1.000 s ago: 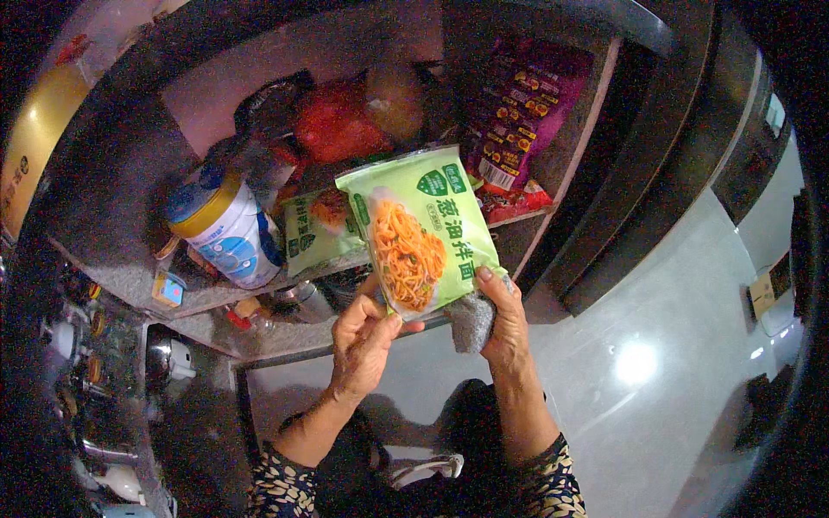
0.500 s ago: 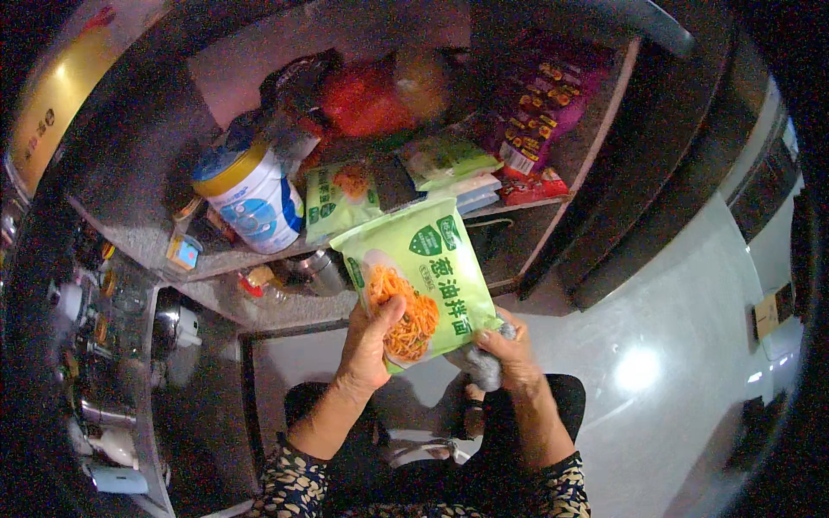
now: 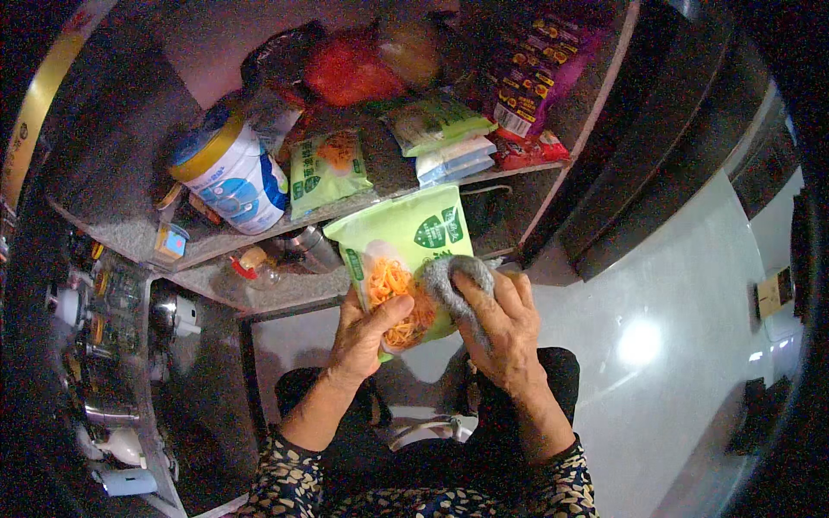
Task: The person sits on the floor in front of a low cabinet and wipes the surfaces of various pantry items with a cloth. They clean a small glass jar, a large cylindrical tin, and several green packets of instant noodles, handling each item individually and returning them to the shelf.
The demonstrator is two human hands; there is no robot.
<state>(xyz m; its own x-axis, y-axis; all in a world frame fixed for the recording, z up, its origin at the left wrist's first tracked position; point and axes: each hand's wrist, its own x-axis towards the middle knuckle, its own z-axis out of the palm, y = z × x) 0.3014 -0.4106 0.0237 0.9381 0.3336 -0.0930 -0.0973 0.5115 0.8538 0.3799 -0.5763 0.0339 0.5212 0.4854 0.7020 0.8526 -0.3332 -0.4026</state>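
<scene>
Green noodle packet (image 3: 401, 250), lowered from the shelf edge (image 3: 345, 207), is gripped by left hand (image 3: 370, 332); grey cloth (image 3: 453, 285), now pressed on it by right hand (image 3: 505, 332): wiping underway.

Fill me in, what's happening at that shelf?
A person holds a light green plastic noodle packet in the left hand and presses a grey cloth against its front with the right hand. Just above, a stone shelf carries a white and blue tin with a gold rim, a similar green packet and purple snack bags.
</scene>
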